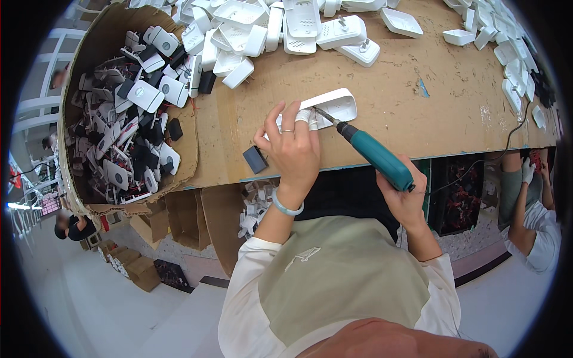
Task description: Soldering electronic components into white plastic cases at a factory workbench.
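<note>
L hand on 1 shell, R hand w/ 1 driver

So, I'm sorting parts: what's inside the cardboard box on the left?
The cardboard box holds a jumbled pile of white pieces and black blocks. Whatever lies under the top layer, including the bottom, is covered.

- A long, hollow white plastic shell lies on the brown cardboard-covered table.
- Over its left end, the person's left hand rests, some fingers wrapped in white.
- Into it points a teal electric screwdriver, gripped by the right hand.
- Left of it, a torn brown cardboard box brims with white-and-black parts.
- Beyond it, white plastic casings pile up.
</note>
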`<action>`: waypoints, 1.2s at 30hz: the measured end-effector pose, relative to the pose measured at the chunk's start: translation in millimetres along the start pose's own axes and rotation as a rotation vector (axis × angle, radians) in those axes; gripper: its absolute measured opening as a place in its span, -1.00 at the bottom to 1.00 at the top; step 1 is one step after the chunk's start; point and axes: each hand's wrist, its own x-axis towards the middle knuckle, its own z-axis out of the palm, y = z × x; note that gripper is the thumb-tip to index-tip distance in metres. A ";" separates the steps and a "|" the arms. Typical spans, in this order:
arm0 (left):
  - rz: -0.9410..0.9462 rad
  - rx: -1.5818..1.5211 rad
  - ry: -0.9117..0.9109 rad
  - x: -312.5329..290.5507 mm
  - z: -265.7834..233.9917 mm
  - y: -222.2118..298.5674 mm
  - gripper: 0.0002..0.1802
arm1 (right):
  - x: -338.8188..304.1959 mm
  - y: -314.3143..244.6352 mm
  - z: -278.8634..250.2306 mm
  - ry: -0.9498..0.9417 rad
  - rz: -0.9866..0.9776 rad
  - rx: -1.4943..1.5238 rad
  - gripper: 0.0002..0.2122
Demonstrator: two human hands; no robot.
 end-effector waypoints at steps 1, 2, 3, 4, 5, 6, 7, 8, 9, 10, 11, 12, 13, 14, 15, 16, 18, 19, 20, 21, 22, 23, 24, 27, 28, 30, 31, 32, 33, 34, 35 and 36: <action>0.002 -0.003 0.004 0.2 0.1 0.3 -0.87 | 0.5 -1.1 -0.9 -0.004 -0.014 -0.007 -0.69; 0.003 -0.005 0.008 0.5 0.1 0.5 -0.87 | 0.4 -1.4 -1.5 -0.004 -0.014 -0.009 -0.69; 0.002 -0.006 0.009 0.7 -0.1 0.6 -0.87 | 0.2 -1.7 -2.2 -0.001 -0.011 -0.001 -0.69; 0.005 0.001 0.006 0.2 0.0 0.5 -0.87 | -0.4 -1.5 -2.4 0.002 -0.007 0.007 -0.69; 0.008 0.009 0.004 -0.1 0.0 0.5 -0.87 | -0.8 -1.4 -2.3 0.001 -0.008 0.006 -0.69; 0.007 0.009 0.005 -0.4 0.0 0.5 -0.87 | -1.2 -1.2 -2.1 0.006 -0.008 0.000 -0.69; 0.004 0.006 0.005 -0.1 0.3 0.6 -0.87 | -1.3 -1.0 -2.1 0.010 -0.006 -0.005 -0.68; 0.002 0.004 0.006 0.2 0.6 0.8 -0.87 | -1.2 -0.7 -2.1 0.010 -0.006 -0.005 -0.68; 0.001 0.004 0.005 0.1 1.2 1.0 -0.87 | -1.0 -0.4 -2.3 0.011 -0.005 -0.009 -0.68; -0.002 0.002 0.012 -0.3 1.7 0.9 -0.87 | -1.0 -0.5 -2.3 0.011 -0.007 -0.014 -0.68; -0.004 0.000 0.018 -0.4 2.0 0.8 -0.87 | -1.0 -0.6 -2.3 0.011 -0.008 -0.015 -0.68; -0.005 0.000 0.019 -0.2 2.0 0.7 -0.87 | -1.1 -0.7 -2.4 0.013 -0.013 -0.023 -0.68; -0.004 -0.005 0.022 -0.2 1.9 0.4 -0.86 | -1.3 -0.8 -2.4 0.015 -0.018 -0.031 -0.68; -0.004 -0.009 0.024 -0.3 1.8 0.2 -0.86 | -1.7 -1.3 -2.4 0.014 -0.019 -0.031 -0.68; -0.005 -0.009 0.025 -0.7 1.3 0.0 -0.86 | -2.4 -1.9 -2.6 0.018 -0.007 -0.029 -0.68; -0.006 -0.006 0.022 -0.6 1.5 0.2 -0.86 | -1.9 -1.9 -3.3 0.021 0.003 -0.028 -0.68; -0.008 -0.004 0.022 -0.3 1.4 0.4 -0.86 | -1.6 -3.0 -3.1 0.017 -0.008 -0.028 -0.68; -0.005 -0.003 0.016 -0.5 0.8 0.3 -0.86 | -2.0 -3.7 -2.8 0.016 -0.013 -0.027 -0.69; -0.001 -0.001 0.010 -0.6 0.8 0.5 -0.85 | -1.8 -3.2 -2.3 0.016 -0.013 -0.029 -0.69; -0.002 -0.003 0.011 -0.7 1.7 0.8 -0.85 | -1.5 -1.9 -1.4 0.016 -0.024 -0.036 -0.69; -0.002 -0.006 0.015 -0.6 2.5 0.6 -0.86 | -1.0 -1.3 -0.4 0.016 -0.034 -0.042 -0.69; -0.002 -0.009 0.020 -0.5 3.0 0.5 -0.86 | -0.8 -1.1 0.0 0.017 -0.034 -0.042 -0.69; -0.001 -0.009 0.020 -0.7 3.1 0.4 -0.86 | -0.6 -1.0 0.4 0.019 -0.028 -0.039 -0.69; -0.006 -0.003 0.008 -0.2 1.6 0.5 -0.87 | 0.4 -3.0 -0.4 0.021 -0.023 -0.034 -0.69; -0.006 -0.003 0.016 -0.5 2.3 0.4 -0.88 | 0.3 -2.8 -0.7 0.023 -0.023 -0.034 -0.69; -0.007 -0.003 0.025 -1.1 2.9 0.4 -0.88 | 0.5 -2.4 -0.3 0.020 -0.026 -0.039 -0.69; -0.008 -0.005 0.024 -1.0 2.9 0.5 -0.89 | 0.6 -2.1 0.0 0.019 -0.027 -0.045 -0.70; -0.008 -0.008 0.024 -1.0 3.0 0.5 -0.89 | 0.5 -1.7 0.1 0.019 -0.027 -0.045 -0.70; -0.008 -0.008 0.023 -1.3 3.4 0.6 -0.89 | 0.2 -1.0 0.1 0.019 -0.021 -0.036 -0.70; -0.008 -0.006 0.019 -1.2 3.3 0.8 -0.89 | 0.4 -0.9 -0.2 0.019 -0.016 -0.028 -0.71; -0.007 -0.004 0.016 -0.9 3.1 1.0 -0.90 | 0.4 -0.7 -0.6 0.019 -0.017 -0.028 -0.71; -0.008 -0.004 0.016 -0.4 2.8 1.1 -0.90 | 0.3 -0.4 -1.1 0.021 -0.011 -0.038 -0.71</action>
